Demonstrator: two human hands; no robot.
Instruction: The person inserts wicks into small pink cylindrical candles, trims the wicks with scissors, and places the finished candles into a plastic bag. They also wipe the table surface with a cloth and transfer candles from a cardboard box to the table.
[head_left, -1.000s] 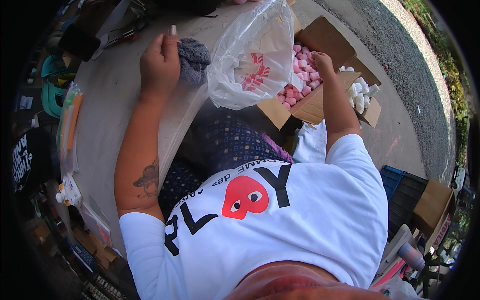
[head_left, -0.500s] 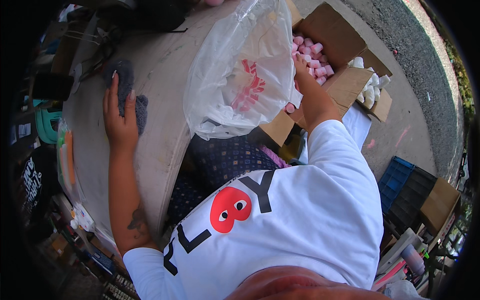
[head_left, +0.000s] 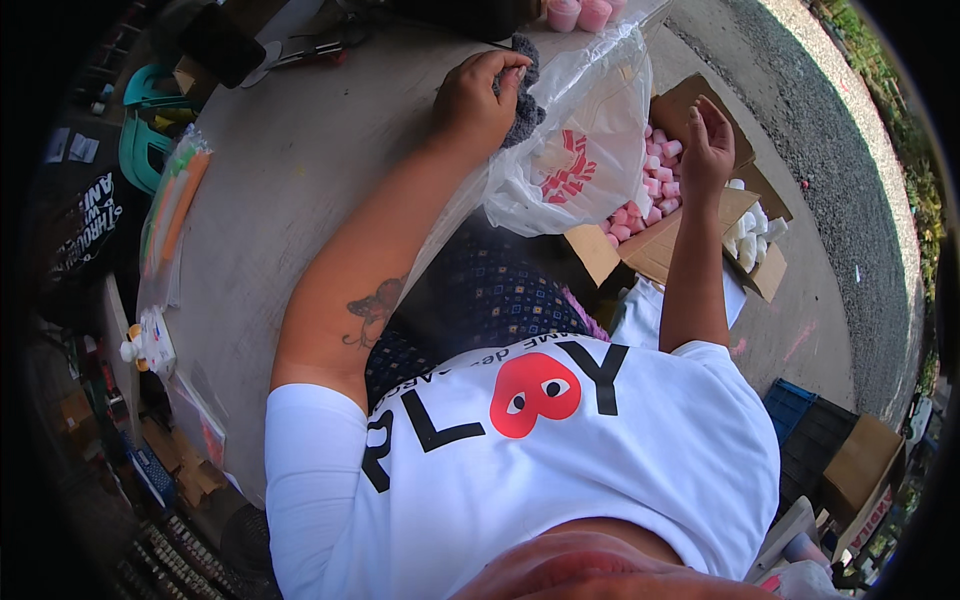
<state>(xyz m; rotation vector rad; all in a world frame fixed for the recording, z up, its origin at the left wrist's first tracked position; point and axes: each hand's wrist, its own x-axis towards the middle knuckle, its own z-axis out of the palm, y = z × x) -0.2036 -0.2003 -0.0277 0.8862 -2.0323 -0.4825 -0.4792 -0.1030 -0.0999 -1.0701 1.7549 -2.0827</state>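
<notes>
My left hand [head_left: 478, 100] grips a fuzzy grey cloth [head_left: 526, 118] on the table top, right beside a clear plastic bag. The bag [head_left: 600, 130] has red print and hangs over the table's right edge. My right hand [head_left: 708, 150] is raised over an open cardboard box [head_left: 655, 258], its fingers loosely bent and apart, with nothing visible in them. Many small pink cylindrical pieces [head_left: 655, 185] fill the box, their kind unclear. White pieces [head_left: 750, 235] lie in a section at its right side.
Larger pink pieces [head_left: 578, 14] stand at the table's far edge. Scissors-like tools [head_left: 310, 52] and a dark object [head_left: 222, 45] lie far left. A long clear bag of coloured sticks [head_left: 175, 205] rests along the left edge of the table [head_left: 250, 260]. Crates [head_left: 800, 425] stand at right.
My left hand has carried the grey cloth rightward across the table to the plastic bag. My right hand has come up out of the pink pieces. The view has shifted leftward.
</notes>
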